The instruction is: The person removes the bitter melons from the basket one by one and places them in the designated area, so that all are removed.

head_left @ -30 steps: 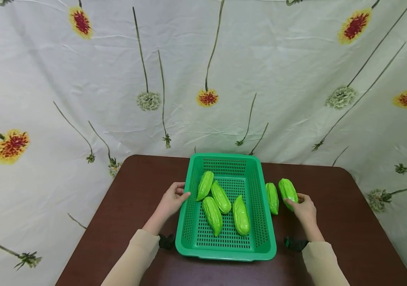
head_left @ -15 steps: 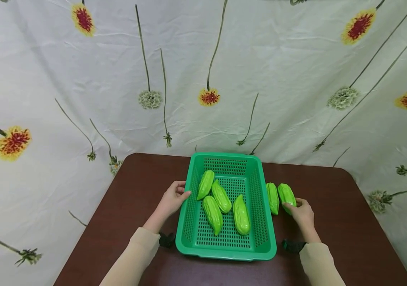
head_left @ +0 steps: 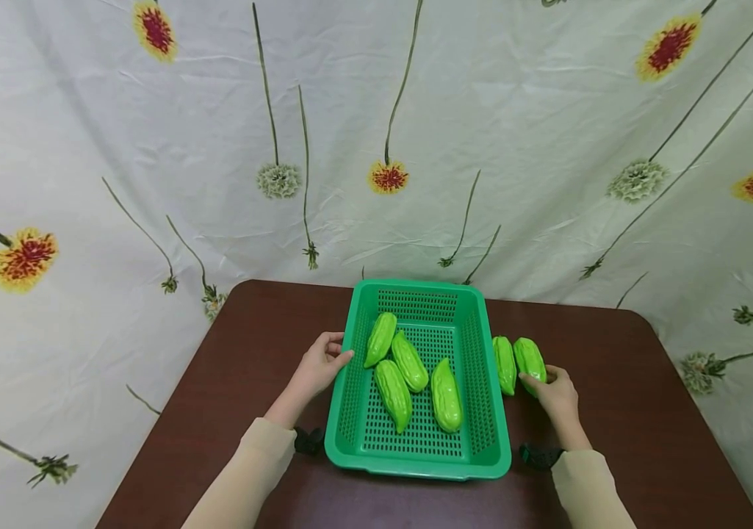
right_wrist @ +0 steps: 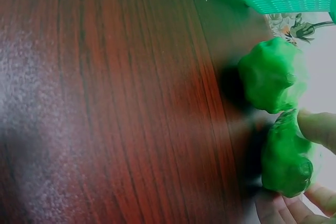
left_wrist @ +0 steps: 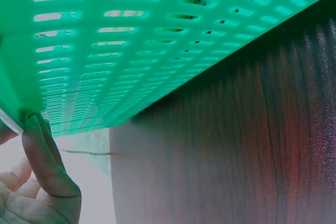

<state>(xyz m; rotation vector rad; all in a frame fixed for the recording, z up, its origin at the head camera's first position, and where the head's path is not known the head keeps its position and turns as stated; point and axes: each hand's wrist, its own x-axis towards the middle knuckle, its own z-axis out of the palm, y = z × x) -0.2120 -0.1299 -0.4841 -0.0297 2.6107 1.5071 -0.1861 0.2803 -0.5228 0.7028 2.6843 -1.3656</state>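
Note:
A green plastic basket [head_left: 416,470] with slotted walls sits mid-table. Several light-green bitter melons lie inside it: three grouped on the left, and one bitter melon [head_left: 446,397] apart on the right. My left hand [head_left: 315,367] pinches the basket's left rim; the left wrist view shows its fingers [left_wrist: 47,171] against the outer wall. To the right of the basket, my right hand [head_left: 560,397] holds a bitter melon [head_left: 530,358] by its near end, thumb on one side and fingers on the other. Another bitter melon [right_wrist: 274,74] lies between that one and the basket.
The dark brown wooden table [head_left: 627,411] extends past the basket on both sides. Behind it hangs a pale cloth [head_left: 521,110] printed with flowers. A black band [head_left: 540,457] is on the right wrist, and another dark strap [head_left: 308,441] on the left.
The right hand has brought its bitter melon slightly left and nearer, closer to the one by the basket, and then nearly stopped. The left hand stays at the rim.

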